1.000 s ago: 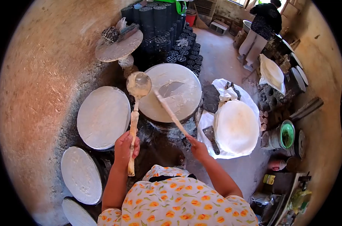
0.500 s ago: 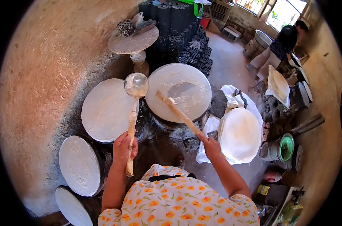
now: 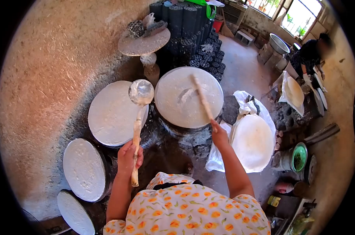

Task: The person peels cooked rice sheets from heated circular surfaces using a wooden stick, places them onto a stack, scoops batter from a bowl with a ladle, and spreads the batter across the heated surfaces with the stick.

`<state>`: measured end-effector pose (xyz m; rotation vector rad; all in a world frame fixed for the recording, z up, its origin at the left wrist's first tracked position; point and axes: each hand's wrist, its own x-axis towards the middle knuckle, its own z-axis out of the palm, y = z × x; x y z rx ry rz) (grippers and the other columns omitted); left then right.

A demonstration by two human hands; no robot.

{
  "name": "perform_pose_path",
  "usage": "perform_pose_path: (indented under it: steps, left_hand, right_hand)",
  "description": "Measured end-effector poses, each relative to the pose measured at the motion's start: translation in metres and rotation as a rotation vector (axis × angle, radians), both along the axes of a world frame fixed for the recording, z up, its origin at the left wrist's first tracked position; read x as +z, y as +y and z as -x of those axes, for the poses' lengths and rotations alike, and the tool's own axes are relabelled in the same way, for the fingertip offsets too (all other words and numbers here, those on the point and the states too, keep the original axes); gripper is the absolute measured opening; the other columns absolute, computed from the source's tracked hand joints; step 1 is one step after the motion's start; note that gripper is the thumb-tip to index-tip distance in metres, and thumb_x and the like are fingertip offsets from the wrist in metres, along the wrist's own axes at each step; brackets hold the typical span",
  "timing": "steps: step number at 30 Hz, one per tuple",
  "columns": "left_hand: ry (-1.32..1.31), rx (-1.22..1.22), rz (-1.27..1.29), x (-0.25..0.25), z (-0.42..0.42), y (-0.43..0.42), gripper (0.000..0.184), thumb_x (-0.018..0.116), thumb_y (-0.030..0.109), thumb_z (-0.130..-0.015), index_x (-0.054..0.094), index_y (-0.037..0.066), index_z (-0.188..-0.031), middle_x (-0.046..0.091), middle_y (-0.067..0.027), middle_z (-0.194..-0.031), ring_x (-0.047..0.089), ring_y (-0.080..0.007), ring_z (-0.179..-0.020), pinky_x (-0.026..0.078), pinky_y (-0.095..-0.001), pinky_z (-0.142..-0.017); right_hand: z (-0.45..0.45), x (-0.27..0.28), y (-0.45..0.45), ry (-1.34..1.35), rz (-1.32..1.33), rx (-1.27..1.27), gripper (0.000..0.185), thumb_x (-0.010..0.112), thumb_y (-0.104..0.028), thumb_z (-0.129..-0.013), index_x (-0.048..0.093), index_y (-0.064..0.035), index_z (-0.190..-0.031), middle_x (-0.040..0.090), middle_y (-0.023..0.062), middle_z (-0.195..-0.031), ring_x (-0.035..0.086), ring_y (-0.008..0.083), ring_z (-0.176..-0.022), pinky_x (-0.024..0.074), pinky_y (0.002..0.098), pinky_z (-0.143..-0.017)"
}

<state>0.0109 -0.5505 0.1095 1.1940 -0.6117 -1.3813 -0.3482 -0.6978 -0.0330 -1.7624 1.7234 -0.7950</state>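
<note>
My left hand is closed round the wooden handle of a ladle, whose round metal bowl is up, near the gap between two griddles. Gripped in my right hand is a wooden stick, its far end over the middle griddle. Whitish batter coats that griddle, with a small greyer patch near its middle. Whether the stick touches the batter I cannot tell. On the left lies another white-coated round griddle. A stack of round pale sheets rests on white plastic to my right.
Two more white-coated griddles stand at the lower left. Behind are a round pedestal slab and piles of black coal briquettes. A person bends over round pans at the far right, beside a large metal basin.
My right hand has swung the stick so it points more steeply away from me, its tip farther over the griddle. The greyer patch has shrunk. The ladle stays nearly in place.
</note>
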Motion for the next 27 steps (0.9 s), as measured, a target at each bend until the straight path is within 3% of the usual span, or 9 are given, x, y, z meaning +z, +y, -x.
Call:
perform_pose_path:
  steps: [6, 10, 12, 19, 21, 23, 24, 26, 27]
  left_hand:
    - [0.015, -0.028, 0.009, 0.002, 0.001, -0.003, 0.029, 0.042, 0.016, -0.094, 0.050, -0.002, -0.114, 0.050, -0.0054, -0.067, 0.045, -0.0102, -0.041, 0.035, -0.0206, -0.034]
    - [0.011, -0.035, 0.010, 0.002, -0.004, -0.001, 0.028, 0.042, 0.016, -0.094, 0.051, -0.002, -0.114, 0.050, -0.0051, -0.067, 0.045, -0.0100, -0.041, 0.035, -0.0206, -0.034]
    - [-0.008, -0.038, 0.023, 0.002, -0.005, 0.002, 0.027, 0.043, 0.017, -0.094, 0.051, -0.002, -0.112, 0.050, -0.0051, -0.067, 0.045, -0.0099, -0.041, 0.035, -0.0207, -0.034]
    - [0.002, -0.070, 0.007, -0.005, -0.006, -0.001, 0.021, 0.043, 0.019, -0.094, 0.052, 0.001, -0.097, 0.050, -0.0043, -0.067, 0.046, -0.0098, -0.042, 0.035, -0.0206, -0.034]
    - [-0.014, -0.070, -0.028, -0.001, -0.006, -0.002, 0.020, 0.043, 0.019, -0.094, 0.051, 0.002, -0.092, 0.050, -0.0039, -0.066, 0.046, -0.0097, -0.042, 0.035, -0.0205, -0.034]
    - [-0.016, -0.067, -0.034, 0.003, -0.004, -0.002, 0.020, 0.043, 0.020, -0.094, 0.051, 0.002, -0.091, 0.050, -0.0039, -0.065, 0.046, -0.0095, -0.041, 0.035, -0.0206, -0.034]
    - [-0.020, -0.064, -0.042, 0.003, -0.003, -0.003, 0.021, 0.044, 0.021, -0.094, 0.051, 0.002, -0.090, 0.050, -0.0038, -0.065, 0.046, -0.0094, -0.041, 0.035, -0.0206, -0.034]
    - [-0.035, -0.090, -0.029, 0.001, -0.004, -0.002, 0.022, 0.044, 0.022, -0.094, 0.051, 0.002, -0.090, 0.050, -0.0035, -0.065, 0.046, -0.0092, -0.041, 0.035, -0.0206, -0.034]
    - [-0.057, -0.115, -0.010, 0.000, -0.005, -0.003, 0.023, 0.044, 0.023, -0.094, 0.052, 0.001, -0.090, 0.050, -0.0033, -0.065, 0.046, -0.0090, -0.041, 0.035, -0.0207, -0.034]
  right_hand:
    - [-0.040, 0.052, 0.026, 0.369, -0.258, 0.149, 0.059, 0.053, -0.003, -0.079, 0.050, -0.0362, -0.128, 0.064, 0.0207, -0.091, 0.063, 0.0381, -0.083, 0.0497, 0.0463, -0.073]
    - [-0.017, 0.027, 0.032, 0.155, -0.189, 0.136, 0.060, 0.053, 0.000, -0.079, 0.052, -0.0371, -0.126, 0.063, 0.0207, -0.102, 0.062, 0.0378, -0.092, 0.0502, 0.0435, -0.079]
    - [-0.010, 0.016, 0.027, -0.054, 0.109, 0.032, 0.059, 0.053, 0.000, -0.079, 0.052, -0.0356, -0.126, 0.063, 0.0222, -0.098, 0.062, 0.0385, -0.090, 0.0504, 0.0437, -0.076]
    - [-0.039, 0.044, 0.068, 0.282, -0.211, 0.192, 0.060, 0.053, -0.005, -0.081, 0.048, -0.0379, -0.130, 0.062, 0.0240, -0.087, 0.062, 0.0400, -0.080, 0.0485, 0.0491, -0.070]
    - [-0.025, 0.024, 0.075, 0.143, 0.047, 0.224, 0.063, 0.050, 0.002, -0.079, 0.049, -0.0332, -0.132, 0.063, 0.0155, -0.070, 0.062, 0.0299, -0.061, 0.0481, 0.0418, -0.056]
    - [-0.013, 0.026, 0.073, -0.491, -0.527, 0.202, 0.067, 0.047, 0.007, -0.075, 0.050, -0.0257, -0.133, 0.053, -0.0003, -0.059, 0.049, 0.0113, -0.048, 0.0408, 0.0282, -0.048]
    - [-0.012, 0.028, 0.069, -0.489, -0.527, 0.199, 0.067, 0.047, 0.007, -0.075, 0.050, -0.0257, -0.133, 0.053, -0.0003, -0.059, 0.049, 0.0113, -0.048, 0.0408, 0.0282, -0.048]
    - [-0.010, 0.034, 0.056, -0.661, -0.411, -0.031, 0.068, 0.046, 0.008, -0.077, 0.047, -0.0250, -0.136, 0.036, -0.0089, -0.054, 0.030, 0.0006, -0.041, 0.0219, 0.0201, -0.036]
    - [-0.004, 0.031, 0.048, -0.525, -0.327, -0.028, 0.066, 0.047, 0.008, -0.077, 0.049, -0.0241, -0.134, 0.047, -0.0029, -0.057, 0.040, 0.0066, -0.043, 0.0332, 0.0248, -0.039]
